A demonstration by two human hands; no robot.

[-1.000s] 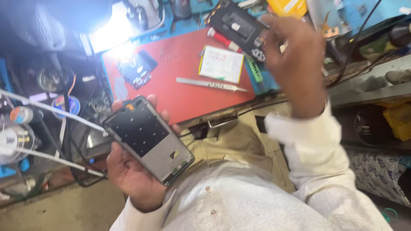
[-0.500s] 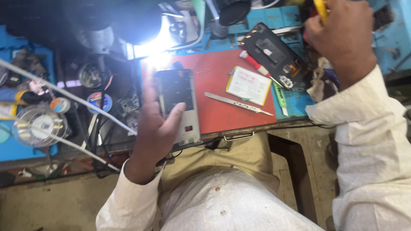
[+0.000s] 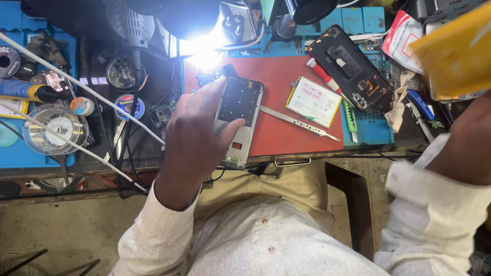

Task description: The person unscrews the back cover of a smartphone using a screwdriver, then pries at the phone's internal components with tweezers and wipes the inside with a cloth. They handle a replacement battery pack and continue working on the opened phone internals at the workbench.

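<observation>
My left hand [image 3: 197, 135] grips an opened phone frame [image 3: 240, 110], with its dark inner side up and the thumb across it. The frame lies over the front left part of a red work mat [image 3: 286, 135]. At the right edge my right hand [image 3: 463, 138] is raised, mostly hidden behind a blurred flat yellow object [image 3: 455, 53] that it holds. A black phone back cover [image 3: 350, 66] lies at the mat's far right corner. Between the two hands rest a white battery [image 3: 313, 100] and metal tweezers [image 3: 299, 122].
A bright lamp [image 3: 202, 48] glares over the mat's far left corner. To the left are a solder spool [image 3: 56, 128], small tins, cables and white rods [image 3: 76, 87]. A crumpled cloth [image 3: 396, 110] and a blue tray [image 3: 373, 130] lie on the right. My lap sits below the bench edge.
My left hand brought the phone frame from over my lap up onto the red mat. My right hand left the black back cover on the bench and now lifts a yellow object at the right.
</observation>
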